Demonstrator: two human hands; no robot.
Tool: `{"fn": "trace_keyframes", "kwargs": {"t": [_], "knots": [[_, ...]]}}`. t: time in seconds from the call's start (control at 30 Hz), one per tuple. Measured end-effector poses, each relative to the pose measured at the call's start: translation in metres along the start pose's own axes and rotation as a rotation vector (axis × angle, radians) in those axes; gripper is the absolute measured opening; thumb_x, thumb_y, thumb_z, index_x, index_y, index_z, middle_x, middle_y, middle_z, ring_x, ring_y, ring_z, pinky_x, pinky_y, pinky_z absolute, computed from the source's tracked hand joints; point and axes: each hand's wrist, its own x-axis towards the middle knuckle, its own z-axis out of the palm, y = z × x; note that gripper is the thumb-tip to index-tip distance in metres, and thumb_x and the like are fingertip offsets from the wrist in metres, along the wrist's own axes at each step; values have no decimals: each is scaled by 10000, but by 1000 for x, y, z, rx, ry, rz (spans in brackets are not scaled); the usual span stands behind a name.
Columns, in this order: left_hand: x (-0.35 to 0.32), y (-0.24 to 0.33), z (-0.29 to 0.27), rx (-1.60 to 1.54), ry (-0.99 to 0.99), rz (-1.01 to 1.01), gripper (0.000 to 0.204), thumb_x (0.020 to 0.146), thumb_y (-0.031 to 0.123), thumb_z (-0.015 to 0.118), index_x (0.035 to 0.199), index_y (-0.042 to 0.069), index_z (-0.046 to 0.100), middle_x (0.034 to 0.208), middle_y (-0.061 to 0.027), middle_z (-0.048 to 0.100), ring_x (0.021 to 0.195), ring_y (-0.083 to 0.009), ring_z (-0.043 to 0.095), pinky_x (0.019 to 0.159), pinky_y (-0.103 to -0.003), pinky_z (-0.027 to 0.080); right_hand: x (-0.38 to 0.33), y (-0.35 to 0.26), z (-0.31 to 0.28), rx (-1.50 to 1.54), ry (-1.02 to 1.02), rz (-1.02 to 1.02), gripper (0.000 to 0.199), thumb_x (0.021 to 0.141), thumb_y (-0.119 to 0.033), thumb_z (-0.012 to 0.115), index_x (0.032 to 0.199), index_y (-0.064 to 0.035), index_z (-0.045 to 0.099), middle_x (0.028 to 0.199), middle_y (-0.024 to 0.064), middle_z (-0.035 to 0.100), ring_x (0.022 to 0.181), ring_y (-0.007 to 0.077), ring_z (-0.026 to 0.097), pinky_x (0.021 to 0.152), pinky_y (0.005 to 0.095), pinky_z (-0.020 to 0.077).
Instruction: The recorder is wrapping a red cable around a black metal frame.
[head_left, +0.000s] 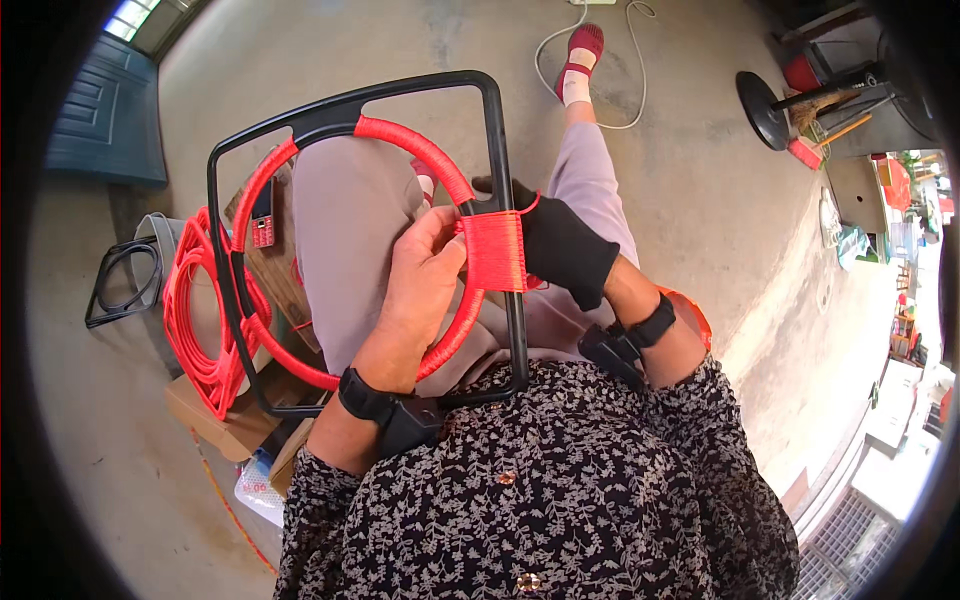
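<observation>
A black rectangular frame (pixel 497 130) with an inner ring rests over my lap. Red cord is wound round parts of the ring, and a wide band of red cord (pixel 497 255) joins the ring to the frame's right bar. My bare left hand (pixel 425 270) is closed at the left edge of this band, thumb and fingers pinching the ring there. On the band's other side, my right hand (pixel 570 240), in a black glove, is curled against the right bar. A thin cord strand runs from the band to the glove; the fingertips behind the bar are partly hidden.
Left of my legs hang loops of red cord (pixel 190 310) near a white bucket (pixel 158 228), above a cardboard box (pixel 225 415). A red phone (pixel 263 225) lies on a wooden surface. A smaller black frame (pixel 125 282) stands further left. A white cable (pixel 643 80) crosses the floor ahead.
</observation>
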Motion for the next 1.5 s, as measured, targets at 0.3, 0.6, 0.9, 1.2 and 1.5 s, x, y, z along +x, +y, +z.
{"fn": "trace_keyframes", "kwargs": {"t": [0.3, 0.6, 0.9, 1.2, 1.5], "knots": [[-17, 17, 11, 452, 427, 726, 163, 838, -27, 584, 999, -6, 595, 876, -93, 603, 760, -174, 587, 691, -288, 482, 8, -43, -17, 164, 469, 80, 603, 714, -127, 759, 1252, -49, 498, 1122, 118, 615, 1014, 277, 604, 856, 363, 491], [-13, 16, 10, 507, 405, 832, 256, 843, 8, 604, 1092, -17, 550, 969, -98, 604, 844, -162, 580, 784, -287, 477, 0, -51, -26, 607, 489, 266, 190, 852, -38, 620, 1037, -19, 584, 963, 44, 633, 892, 107, 576, 807, 264, 467], [-10, 6, 4, -122, 178, 14, 199, 945, 183, 565, 1070, 27, 569, 941, 4, 608, 809, -47, 570, 656, -209, 477, -84, 54, -110, 70, 674, 403, 140, 841, -74, 609, 964, -8, 599, 838, 74, 657, 817, 186, 644, 750, 318, 509], [-5, 6, 4, -157, 168, 13, 179, 943, 165, 568, 1054, 25, 579, 928, 6, 613, 801, -50, 582, 626, -206, 491, -104, 74, -113, 854, 953, 358, 272, 890, -159, 599, 1129, -33, 565, 844, 12, 553, 779, 142, 572, 714, 286, 472], [-7, 14, 16, -162, 146, 56, 213, 945, 138, 554, 1113, 7, 564, 928, -16, 633, 789, -57, 604, 628, -199, 495, -17, -9, -15, 748, 39, 503, 199, 942, -201, 535, 873, -26, 600, 751, 27, 621, 700, 112, 586, 676, 259, 480]]}}
